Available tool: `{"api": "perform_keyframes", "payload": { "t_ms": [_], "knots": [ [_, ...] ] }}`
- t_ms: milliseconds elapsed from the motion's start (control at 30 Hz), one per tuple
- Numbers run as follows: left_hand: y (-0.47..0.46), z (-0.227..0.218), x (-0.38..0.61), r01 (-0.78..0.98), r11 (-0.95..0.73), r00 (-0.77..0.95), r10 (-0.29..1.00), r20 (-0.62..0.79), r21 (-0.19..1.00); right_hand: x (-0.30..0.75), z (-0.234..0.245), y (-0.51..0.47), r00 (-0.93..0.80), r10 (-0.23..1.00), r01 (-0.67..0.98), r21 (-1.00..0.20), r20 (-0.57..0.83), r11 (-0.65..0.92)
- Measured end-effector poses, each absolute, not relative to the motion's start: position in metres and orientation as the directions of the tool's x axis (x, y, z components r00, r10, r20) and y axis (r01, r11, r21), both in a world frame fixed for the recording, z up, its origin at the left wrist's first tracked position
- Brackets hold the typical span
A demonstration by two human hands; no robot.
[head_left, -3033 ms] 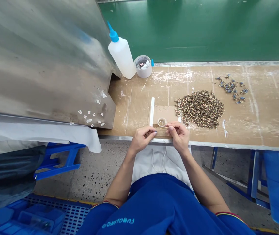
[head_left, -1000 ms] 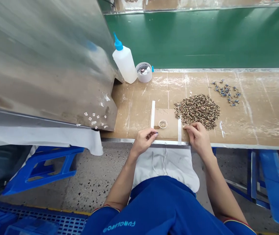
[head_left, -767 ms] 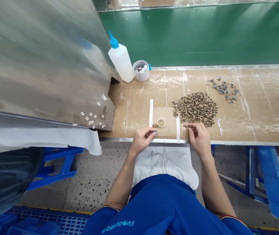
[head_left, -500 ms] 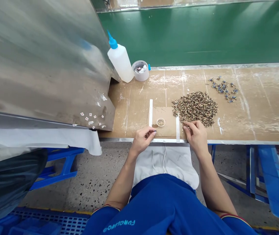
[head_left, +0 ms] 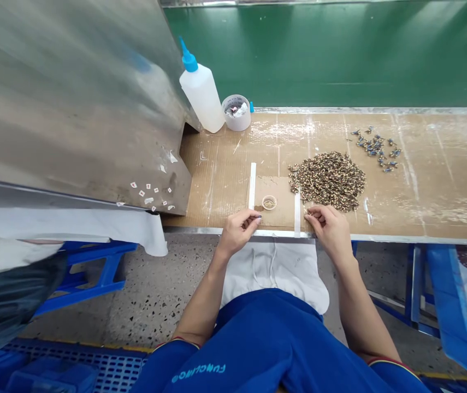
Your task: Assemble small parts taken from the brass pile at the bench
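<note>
My left hand (head_left: 237,229) is pinched shut at the near edge of a cardboard pad (head_left: 281,188), with a small bluish metal piece (head_left: 259,216) at its fingertips. My right hand (head_left: 329,226) is closed thumb to finger, low beside the near-left side of a heap of small brass-coloured metal parts (head_left: 327,180). Whatever lies between those fingertips is too small to make out. Between the hands, a small round clear cup (head_left: 269,202) with a thin ring of yellowish material stands on the pad. White tape strips (head_left: 253,185) run along both pad sides.
Small blue-tipped pieces (head_left: 376,148) lie scattered behind the heap. A white squeeze bottle with blue nozzle (head_left: 204,98) and a tape roll (head_left: 237,123) holding scraps stand at the back left. A metal housing (head_left: 94,109) borders the left; a green belt (head_left: 331,54) runs behind.
My right hand's fingertips have drawn together and come slightly away from the heap toward the table's front edge. My left hand keeps its pinch in nearly the same place. The view has shifted slightly.
</note>
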State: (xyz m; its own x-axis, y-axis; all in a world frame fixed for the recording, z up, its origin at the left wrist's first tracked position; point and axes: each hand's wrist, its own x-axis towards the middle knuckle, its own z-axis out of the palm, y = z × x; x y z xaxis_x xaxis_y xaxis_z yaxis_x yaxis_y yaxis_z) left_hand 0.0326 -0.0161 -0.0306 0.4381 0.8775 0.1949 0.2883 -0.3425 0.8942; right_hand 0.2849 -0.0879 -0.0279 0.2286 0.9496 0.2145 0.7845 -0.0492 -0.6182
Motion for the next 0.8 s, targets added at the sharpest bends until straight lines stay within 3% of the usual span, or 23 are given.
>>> {"api": "perform_keyframes", "payload": {
  "t_ms": [400, 600, 800],
  "knots": [
    [-0.017, -0.032, 0.032, 0.286, -0.332, 0.432, 0.882, 0.188, 0.899, 0.281, -0.024, -0.089, 0.265, 0.940, 0.738, -0.672, 0.214, -0.055],
    [-0.016, -0.030, 0.032, 0.287, -0.337, 0.455, 0.872, 0.182, 0.896, 0.271, -0.021, -0.095, 0.361, 0.919, 0.513, -0.857, 0.160, -0.053],
    [-0.015, -0.026, 0.031, 0.309, -0.374, 0.488, 0.851, 0.192, 0.875, 0.244, -0.019, -0.094, 0.245, 0.966, 0.329, -0.944, 0.077, -0.008]
  ]
}}
